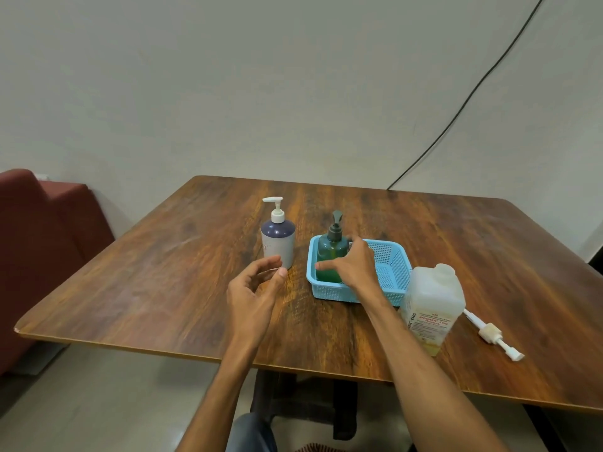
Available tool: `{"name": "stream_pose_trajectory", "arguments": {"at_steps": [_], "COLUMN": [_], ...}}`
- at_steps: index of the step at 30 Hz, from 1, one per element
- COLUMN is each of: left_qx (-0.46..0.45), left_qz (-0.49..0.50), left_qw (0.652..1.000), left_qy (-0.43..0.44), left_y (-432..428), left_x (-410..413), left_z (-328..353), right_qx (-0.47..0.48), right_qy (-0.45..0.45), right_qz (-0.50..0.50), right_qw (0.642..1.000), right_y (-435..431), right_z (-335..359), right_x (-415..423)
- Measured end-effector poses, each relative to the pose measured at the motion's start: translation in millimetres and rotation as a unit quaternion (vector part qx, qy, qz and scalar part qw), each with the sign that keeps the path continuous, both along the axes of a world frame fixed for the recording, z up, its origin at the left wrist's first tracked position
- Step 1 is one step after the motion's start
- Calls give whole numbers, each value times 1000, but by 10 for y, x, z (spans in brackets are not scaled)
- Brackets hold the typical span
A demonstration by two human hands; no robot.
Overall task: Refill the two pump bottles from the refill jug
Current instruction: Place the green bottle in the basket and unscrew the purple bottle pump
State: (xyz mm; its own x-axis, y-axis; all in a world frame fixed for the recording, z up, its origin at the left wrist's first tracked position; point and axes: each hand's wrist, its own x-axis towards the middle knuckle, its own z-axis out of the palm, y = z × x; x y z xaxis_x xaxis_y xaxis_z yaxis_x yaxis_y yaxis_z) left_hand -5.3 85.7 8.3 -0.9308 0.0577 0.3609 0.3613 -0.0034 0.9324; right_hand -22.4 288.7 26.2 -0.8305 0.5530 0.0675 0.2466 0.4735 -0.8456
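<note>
The refill jug (432, 305) stands upright at the near right of the worktop (163, 272), at 4 o'clock from the basket. It is translucent, with a little yellowish liquid at the bottom. A loose white pump (491, 334) lies flat just at 3 o'clock of the jug. Its long axis runs from 10 to 4 o'clock, with the tube end toward the jug.

The left hand (254, 288) is open with relaxed fingers, just in front of the white-and-purple pump bottle (278, 241); I cannot tell if it touches. This bottle stands upright and its spout points to 9 o'clock.

The right hand (354, 267) reaches into the blue basket (396, 259) and grips the green pump bottle (331, 252), which stands upright in the left part of the basket, with green liquid in its lower part.

At 1 o'clock, a black cable (473, 89) runs up the wall.
</note>
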Motion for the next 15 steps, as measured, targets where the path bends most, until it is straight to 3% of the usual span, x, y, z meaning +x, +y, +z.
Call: {"name": "stream_pose_trajectory", "arguments": {"at_steps": [4, 9, 11, 15], "left_qx": [-23, -61, -87, -138], "left_qz": [23, 62, 78, 77], "left_qw": [999, 996, 993, 987], "left_qy": [8, 24, 30, 5], "left_y": [1, 15, 30, 79], "left_x": [-138, -384, -553, -871], "left_z": [-18, -35, -84, -161], "right_qx": [1, 44, 64, 77], "right_qy": [24, 210, 267, 283], "right_qz": [-22, -104, -96, -22], "right_qw": [999, 971, 957, 956], "right_y": [-62, -417, -573, -766], "right_z": [51, 9, -44, -162], "right_x": [166, 550, 676, 747]}}
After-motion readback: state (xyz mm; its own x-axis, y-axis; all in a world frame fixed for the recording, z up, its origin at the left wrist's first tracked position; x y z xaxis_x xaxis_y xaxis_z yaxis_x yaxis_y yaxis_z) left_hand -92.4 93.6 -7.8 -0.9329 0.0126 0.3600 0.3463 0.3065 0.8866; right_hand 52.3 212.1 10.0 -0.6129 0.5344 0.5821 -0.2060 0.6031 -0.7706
